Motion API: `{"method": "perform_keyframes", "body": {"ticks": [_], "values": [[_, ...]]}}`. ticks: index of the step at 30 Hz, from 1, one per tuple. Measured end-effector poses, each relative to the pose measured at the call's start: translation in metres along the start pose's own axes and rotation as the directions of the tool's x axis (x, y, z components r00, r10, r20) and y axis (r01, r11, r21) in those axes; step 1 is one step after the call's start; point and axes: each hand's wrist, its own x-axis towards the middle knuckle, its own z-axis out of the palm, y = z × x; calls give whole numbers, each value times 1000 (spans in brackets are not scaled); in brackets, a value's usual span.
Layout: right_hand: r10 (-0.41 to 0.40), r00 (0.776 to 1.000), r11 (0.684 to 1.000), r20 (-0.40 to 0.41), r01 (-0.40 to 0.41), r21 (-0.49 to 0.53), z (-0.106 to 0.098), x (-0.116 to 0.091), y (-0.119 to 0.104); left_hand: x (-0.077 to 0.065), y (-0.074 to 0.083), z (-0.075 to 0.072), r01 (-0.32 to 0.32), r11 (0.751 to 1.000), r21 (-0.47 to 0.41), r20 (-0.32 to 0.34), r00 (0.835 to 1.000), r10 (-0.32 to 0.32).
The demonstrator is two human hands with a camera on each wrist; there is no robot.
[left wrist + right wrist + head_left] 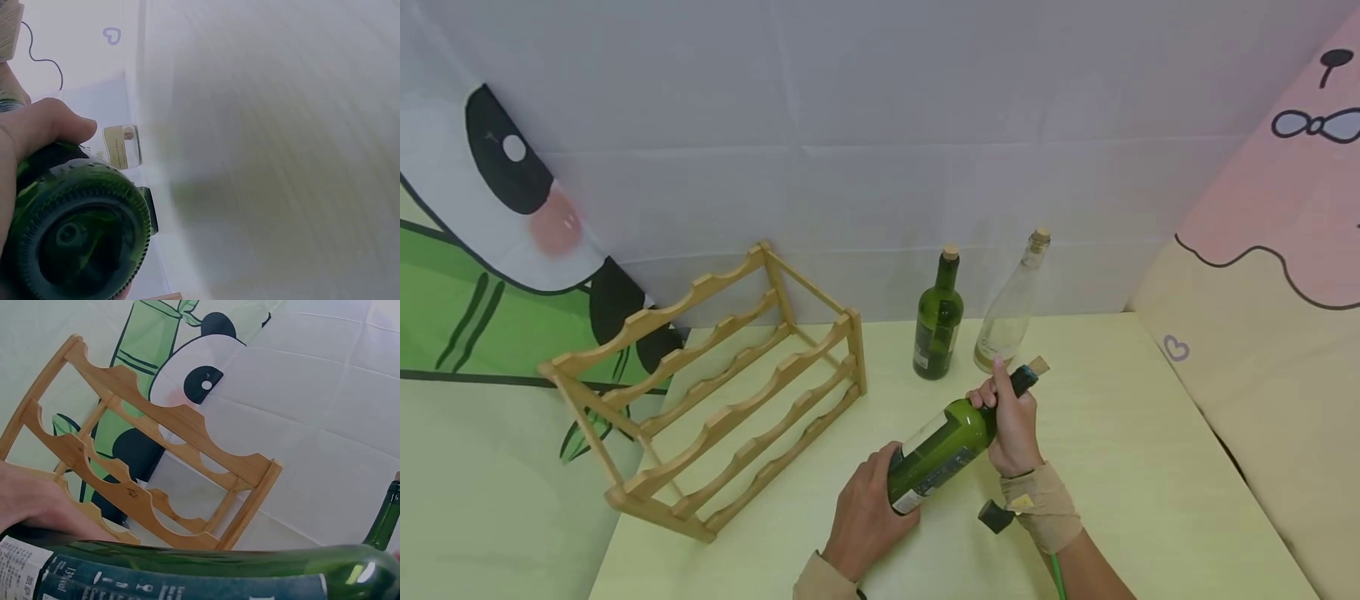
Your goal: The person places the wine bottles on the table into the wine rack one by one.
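Note:
A green glass wine bottle [946, 450] with a cork in its mouth is held tilted above the table, neck toward the upper right. My left hand [868, 504] grips it around the base end. Around the neck wraps my right hand [1011, 417], thumb pointing up along it. In the left wrist view the ridged underside of the bottle [84, 244] faces the camera. Its dark printed label [181, 581] shows close up in the right wrist view.
A wooden wine rack [730, 408] with scalloped rails stands on the left of the table [1150, 467], no bottles in it. Behind the hands stand a corked green bottle [937, 321] and a corked clear bottle [1009, 312]. A small dark object [995, 517] is by the right wrist.

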Motion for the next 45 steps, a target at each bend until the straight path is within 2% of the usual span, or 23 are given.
{"method": "perform_keyframes", "body": {"ticks": [7, 16, 25, 45], "values": [[2, 1000, 1000, 8, -2, -1, 0, 1, 1, 1, 0, -1, -15, 1000, -9, 1, 1000, 15], [0, 1000, 1000, 9, 0, 2, -2, 0, 1, 1, 1, -3, -4, 1000, -7, 26, 1000, 4], [-5, 1000, 1000, 0, 5, 28, -2, 1, 2, 4, -1, -6, -13, 1000, 3, 2, 1000, 13], [42, 999, 997, -22, -41, 64, -4, 1, 2, 7, -3, -10, -35, 999, 22, 27, 999, 35]]}}
